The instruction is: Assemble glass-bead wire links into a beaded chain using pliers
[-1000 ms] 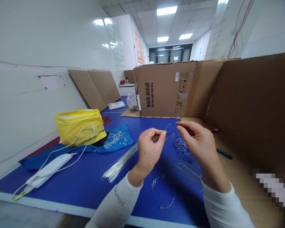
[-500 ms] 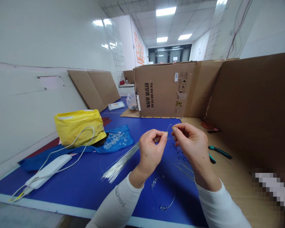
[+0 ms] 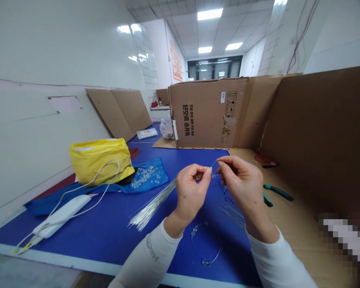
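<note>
We observed both hands raised over the blue mat [image 3: 108, 236], working close together at a thin wire [image 3: 215, 162]. The left hand [image 3: 190, 196] was closed in a tight pinch on a small clear bead [image 3: 198, 177], held between thumb and fingers. The right hand [image 3: 243, 188] pinched the wire just beside that bead, with the free end rising above the fingertips. The two hands were nearly meeting, but we could not tell whether they touched. Both wrists were bent and both forearms, in white sleeves [image 3: 147, 260], angled up from the near edge of the mat.

We judged the step in hand to be fitting the bead on the wire; the next move called for both pinches to stay firm and the wire to stay aligned with the bead.

A bundle of wires [image 3: 153, 204] lay left of the left wrist, and loose beads [image 3: 144, 177] lay on a blue cloth [image 3: 159, 170]. A beaded strand [image 3: 205, 248] lay below the hands. Pliers [image 3: 277, 192] lay on cardboard to the right.
</note>
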{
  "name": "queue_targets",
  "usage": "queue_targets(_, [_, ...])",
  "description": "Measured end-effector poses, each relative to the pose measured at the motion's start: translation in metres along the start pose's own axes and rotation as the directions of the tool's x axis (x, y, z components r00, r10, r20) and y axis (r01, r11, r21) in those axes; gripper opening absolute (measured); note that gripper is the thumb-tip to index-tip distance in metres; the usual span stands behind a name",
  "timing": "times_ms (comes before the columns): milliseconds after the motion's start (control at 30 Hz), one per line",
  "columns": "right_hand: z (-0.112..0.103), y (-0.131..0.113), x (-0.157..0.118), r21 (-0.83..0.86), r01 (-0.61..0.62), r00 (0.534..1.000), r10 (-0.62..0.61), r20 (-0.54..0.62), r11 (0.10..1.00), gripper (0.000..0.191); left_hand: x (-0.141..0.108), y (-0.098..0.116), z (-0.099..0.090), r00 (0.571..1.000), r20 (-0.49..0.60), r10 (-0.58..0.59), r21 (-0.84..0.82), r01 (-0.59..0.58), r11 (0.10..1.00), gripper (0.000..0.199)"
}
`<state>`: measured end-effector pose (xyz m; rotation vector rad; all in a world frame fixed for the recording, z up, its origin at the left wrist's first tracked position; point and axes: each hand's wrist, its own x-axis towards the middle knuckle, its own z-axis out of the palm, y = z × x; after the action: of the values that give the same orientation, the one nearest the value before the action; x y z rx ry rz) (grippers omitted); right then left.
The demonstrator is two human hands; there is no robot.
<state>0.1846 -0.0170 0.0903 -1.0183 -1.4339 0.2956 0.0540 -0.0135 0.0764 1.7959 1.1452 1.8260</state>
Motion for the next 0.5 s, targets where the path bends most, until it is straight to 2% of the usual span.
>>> queue_targets(167, [-0.0001, -0.0020, -0.0019, -0.105, 0.083, 0.996, -0.086, -0.028, 0.991, 0.014, -0.0030, -0.0014, 0.0010, 0.999, 0.000, -0.049, -0.043, 0.049, 0.998, 0.016])
queue_targets(400, [0.0055, -0.0075, -0.0042, 0.123, -0.078, 0.995, 0.085, -0.051, 0.989, 0.013, -0.0054, -0.0011, 0.0022, 0.997, 0.018, -0.074, -0.094, 0.075, 0.993, 0.016])
queue_targets(500, [0.0009, -0.0077, -0.0017, 0.166, -0.119, 0.993, 0.119, 0.014, 0.979, 0.015, -0.0038, -0.0014, 0.0008, 0.996, 0.023, -0.086, -0.114, 0.089, 0.990, 0.017])
